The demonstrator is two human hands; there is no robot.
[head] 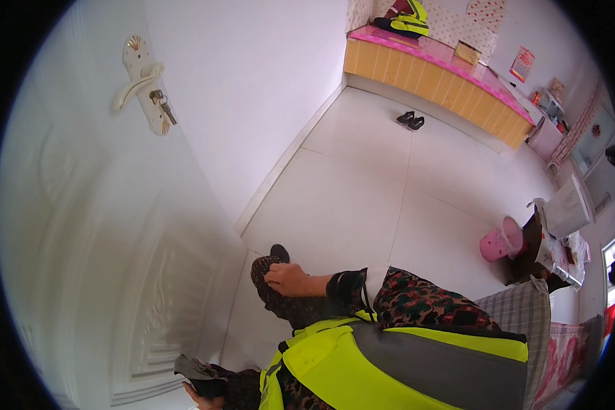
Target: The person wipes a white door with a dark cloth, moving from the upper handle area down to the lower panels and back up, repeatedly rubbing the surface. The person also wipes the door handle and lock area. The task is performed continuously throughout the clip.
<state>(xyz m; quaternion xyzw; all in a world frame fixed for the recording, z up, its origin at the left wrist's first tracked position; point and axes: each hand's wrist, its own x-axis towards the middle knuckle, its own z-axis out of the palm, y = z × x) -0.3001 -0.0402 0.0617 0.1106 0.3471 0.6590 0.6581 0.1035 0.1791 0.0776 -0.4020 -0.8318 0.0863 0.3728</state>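
Note:
My right hand (289, 279) rests with curled fingers on the knee of my dark patterned trousers (262, 271); whether it grips the fabric is unclear. A dark shoe (279, 252) shows just past that knee. At the lower left, my left hand (202, 397) holds a grey and black cloth item (202, 376) in front of the white door. A yellow-green and grey reflective vest (399, 364) covers my torso. The cloth partly hides the left hand's fingers.
A white panelled door (97, 215) with keys (162, 105) in its lock stands at the left. A pink bucket (497, 243) is beside a cluttered low table (558, 256). Black shoes (410, 120) lie before a raised platform (435, 77), where a person (410, 20) sits.

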